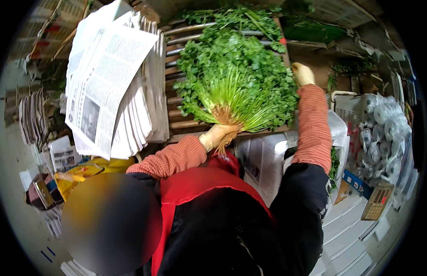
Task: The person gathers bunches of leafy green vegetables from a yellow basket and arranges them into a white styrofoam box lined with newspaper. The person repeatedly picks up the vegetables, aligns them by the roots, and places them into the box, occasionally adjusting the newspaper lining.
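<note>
A large bunch of leafy green coriander (pixel 236 78) lies spread on a slatted rack (pixel 174 99), its leaves pointing away from me and its brown roots toward me. My left hand (pixel 218 135) is closed around the root end, and loose root strands hang down past it. Beyond the bunch's right edge, my right hand (pixel 303 74) is held with its fingers curled in. Whatever it may hold is too small or hidden to make out. More green stalks lie at the far end of the rack.
Left of the rack stands a tall stack of newspapers (pixel 110 78). To the right are a newspaper-lined container (pixel 264 161), a white plastic crate (pixel 347 108) and a heap of clear plastic bags (pixel 381 133). A yellow bag (pixel 80 177) lies at the lower left.
</note>
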